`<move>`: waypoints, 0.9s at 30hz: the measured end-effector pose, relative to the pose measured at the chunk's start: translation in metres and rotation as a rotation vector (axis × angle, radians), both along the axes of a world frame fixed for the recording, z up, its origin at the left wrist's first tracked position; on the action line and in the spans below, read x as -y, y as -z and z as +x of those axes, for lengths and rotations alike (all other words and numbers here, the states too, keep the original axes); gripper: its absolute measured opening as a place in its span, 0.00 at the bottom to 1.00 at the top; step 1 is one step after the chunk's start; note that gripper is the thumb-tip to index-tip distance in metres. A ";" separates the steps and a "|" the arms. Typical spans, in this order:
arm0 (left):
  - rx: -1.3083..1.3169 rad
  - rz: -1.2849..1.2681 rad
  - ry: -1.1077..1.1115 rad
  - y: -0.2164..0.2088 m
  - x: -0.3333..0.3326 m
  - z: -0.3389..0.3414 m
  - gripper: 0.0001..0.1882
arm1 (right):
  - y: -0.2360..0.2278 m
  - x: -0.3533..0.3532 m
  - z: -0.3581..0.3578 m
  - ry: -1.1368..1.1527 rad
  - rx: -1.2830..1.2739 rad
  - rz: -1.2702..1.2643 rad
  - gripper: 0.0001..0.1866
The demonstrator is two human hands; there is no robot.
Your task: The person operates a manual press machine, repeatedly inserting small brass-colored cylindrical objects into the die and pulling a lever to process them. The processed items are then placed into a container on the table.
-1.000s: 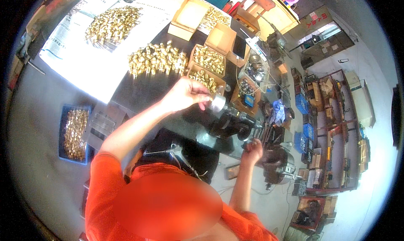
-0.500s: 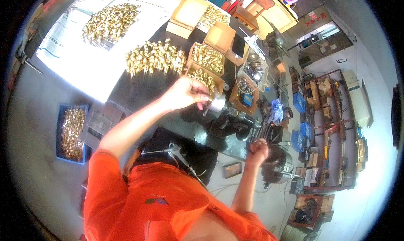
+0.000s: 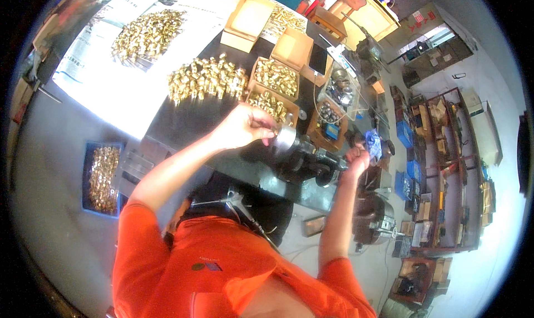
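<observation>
My left hand (image 3: 247, 128) is closed in a pinch at the face of a silver round chuck (image 3: 286, 136); what sits between the fingertips is too small to make out. The chuck belongs to a small dark bench machine (image 3: 308, 159) on the black tabletop. At the machine's right end my right hand (image 3: 359, 158) is closed, its fingers curled round a part they hide. A crumpled blue cloth (image 3: 373, 144) lies just beyond it. Close behind my left hand, two cardboard boxes hold brass fittings (image 3: 269, 104). A loose heap of brass fittings (image 3: 207, 80) lies to their left.
More brass pieces (image 3: 147, 35) are spread on newspaper (image 3: 119, 104) at the far left. A blue crate (image 3: 102, 178) of small parts stands lower left. Behind the machine are a tray of metal parts (image 3: 340, 90) and a phone (image 3: 318, 59). Shelves (image 3: 453, 168) stand at right.
My right hand has moved up and slightly right, from below the machine's right end to beside the blue cloth. My left hand stays at the chuck. The view has shifted slightly.
</observation>
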State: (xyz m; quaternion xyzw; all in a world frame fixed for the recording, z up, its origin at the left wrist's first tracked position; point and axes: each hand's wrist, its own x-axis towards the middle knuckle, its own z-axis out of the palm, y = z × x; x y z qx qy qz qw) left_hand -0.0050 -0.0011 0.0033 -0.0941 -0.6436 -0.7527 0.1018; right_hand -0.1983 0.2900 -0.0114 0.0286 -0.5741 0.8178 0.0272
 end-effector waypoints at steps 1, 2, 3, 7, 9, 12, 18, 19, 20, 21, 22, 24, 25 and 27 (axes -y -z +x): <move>-0.011 0.010 0.014 -0.001 -0.001 -0.001 0.05 | 0.025 -0.012 -0.017 0.029 0.028 0.075 0.10; -0.030 0.008 -0.008 -0.001 -0.004 0.000 0.05 | 0.045 -0.010 -0.021 0.059 -0.009 0.043 0.10; -0.031 -0.002 -0.016 -0.001 -0.003 0.000 0.05 | 0.055 -0.003 -0.016 0.089 -0.043 0.012 0.10; -0.045 -0.008 -0.035 0.002 -0.003 -0.001 0.05 | 0.084 -0.022 0.017 0.108 0.230 -0.036 0.08; -0.038 0.032 -0.028 0.003 -0.004 -0.002 0.06 | 0.098 -0.047 0.034 0.094 0.318 -0.143 0.07; -0.007 0.108 -0.025 0.004 -0.003 0.001 0.07 | 0.048 -0.043 0.082 0.100 0.364 -0.152 0.08; 0.076 0.124 -0.032 0.005 -0.006 -0.002 0.05 | 0.029 -0.051 0.095 0.015 0.252 -0.223 0.08; 0.088 0.118 -0.040 0.004 -0.008 -0.001 0.04 | 0.031 -0.051 0.094 0.021 0.263 -0.223 0.08; 0.097 0.114 -0.048 0.001 -0.009 0.000 0.04 | 0.032 -0.049 0.095 -0.001 0.221 -0.148 0.08; 0.107 0.110 -0.059 0.000 -0.010 0.001 0.04 | 0.037 -0.047 0.093 0.031 0.261 -0.143 0.08; 0.116 0.090 -0.074 0.000 -0.010 0.002 0.04 | 0.046 -0.045 0.087 0.062 0.302 -0.136 0.08; 0.130 0.046 -0.100 -0.001 -0.010 0.003 0.05 | 0.067 -0.040 0.066 0.161 0.409 -0.138 0.07; 0.133 0.030 -0.096 -0.002 -0.011 0.000 0.06 | 0.089 -0.045 0.048 0.046 0.391 -0.155 0.08; 0.147 -0.005 -0.119 0.001 -0.009 -0.001 0.07 | 0.056 0.001 0.045 0.201 0.346 -0.210 0.08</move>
